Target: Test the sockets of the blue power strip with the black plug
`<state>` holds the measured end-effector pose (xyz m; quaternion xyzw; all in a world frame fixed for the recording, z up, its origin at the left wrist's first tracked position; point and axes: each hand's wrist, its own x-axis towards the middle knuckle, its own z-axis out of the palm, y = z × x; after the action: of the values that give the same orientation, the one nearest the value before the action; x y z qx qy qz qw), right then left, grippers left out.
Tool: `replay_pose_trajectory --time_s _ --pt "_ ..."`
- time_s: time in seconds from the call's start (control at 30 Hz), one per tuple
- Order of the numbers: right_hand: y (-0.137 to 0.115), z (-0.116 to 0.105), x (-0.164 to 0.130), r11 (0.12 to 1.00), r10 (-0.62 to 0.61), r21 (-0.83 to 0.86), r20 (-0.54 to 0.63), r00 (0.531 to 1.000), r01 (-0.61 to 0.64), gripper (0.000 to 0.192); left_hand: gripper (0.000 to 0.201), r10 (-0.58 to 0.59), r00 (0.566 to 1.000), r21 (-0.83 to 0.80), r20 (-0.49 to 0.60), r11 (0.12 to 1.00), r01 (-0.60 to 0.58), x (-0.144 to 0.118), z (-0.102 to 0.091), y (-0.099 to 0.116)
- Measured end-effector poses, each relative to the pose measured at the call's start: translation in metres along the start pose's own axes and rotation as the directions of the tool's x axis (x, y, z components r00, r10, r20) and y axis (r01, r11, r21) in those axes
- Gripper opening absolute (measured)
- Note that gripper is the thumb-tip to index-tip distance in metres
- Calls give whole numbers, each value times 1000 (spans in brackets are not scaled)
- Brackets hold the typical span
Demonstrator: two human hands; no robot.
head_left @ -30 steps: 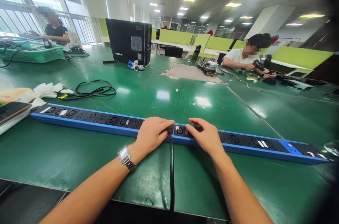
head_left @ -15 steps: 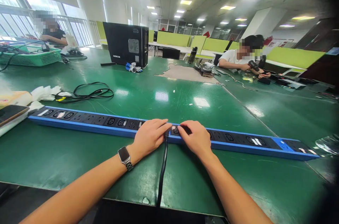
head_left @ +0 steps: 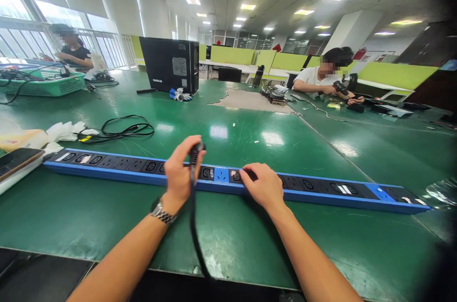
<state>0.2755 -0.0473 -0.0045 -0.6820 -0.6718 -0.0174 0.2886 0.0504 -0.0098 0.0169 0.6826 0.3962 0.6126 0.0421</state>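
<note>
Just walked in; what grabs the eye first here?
Probably the long blue-edged power strip lying across the green tabletop. Near its middle, the left hand holds up a black power plug with its cord, while the right hand rests on the strip. Farther back, left of centre, stands a black computer tower.

Power strip point(head_left: 222, 176), bench's point(head_left: 117, 216) near edge: white stickers point(head_left: 344, 189), nothing legible
Computer tower point(head_left: 160, 64), far edge: pale label point(head_left: 179, 66), too small to read
Red sign point(head_left: 360, 54) beyond the bench: blurred, unreadable
</note>
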Motion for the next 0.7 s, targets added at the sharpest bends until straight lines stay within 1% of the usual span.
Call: replay_pose_trajectory --time_s 0.03,0.07,0.13,0.2,0.27,0.33,0.4,0.5,0.57,0.7 --pt "0 0 0 1000 -7 7 1 1000 7 25 31 -73 996 31 -53 997 75 6 -10 -3" --pt "1 0 0 1000 -11 14 -1 1000 11 25 32 -133 989 61 -71 989 138 10 -21 -8" --pt "2 0 0 1000 -9 23 -5 1000 9 24 32 -211 975 91 -67 972 216 15 -43 -20" --pt "2 0 0 1000 -1 25 -1 1000 1 25 33 -294 955 99 -27 950 295 13 -61 -33" --pt "2 0 1 1000 14 25 9 1000 -14 25 33 -330 938 148 106 938 314 7 -72 -45" --pt "2 0 1 999 28 28 20 999 -28 25 34 -315 918 180 243 944 276 0 -76 -52" --pt "1 0 1 999 39 32 22 999 -39 25 37 -277 902 206 331 954 218 -3 -73 -55" --pt "0 -1 0 998 54 32 24 998 -55 26 39 -210 896 248 390 962 117 -3 -67 -56" --pt "-1 -1 0 998 60 35 25 998 -61 26 38 -144 895 258 422 965 34 -2 -64 -55" --pt "-1 -1 0 997 60 45 33 998 -61 27 32 -13 882 247 470 962 -118 -5 -62 -56"
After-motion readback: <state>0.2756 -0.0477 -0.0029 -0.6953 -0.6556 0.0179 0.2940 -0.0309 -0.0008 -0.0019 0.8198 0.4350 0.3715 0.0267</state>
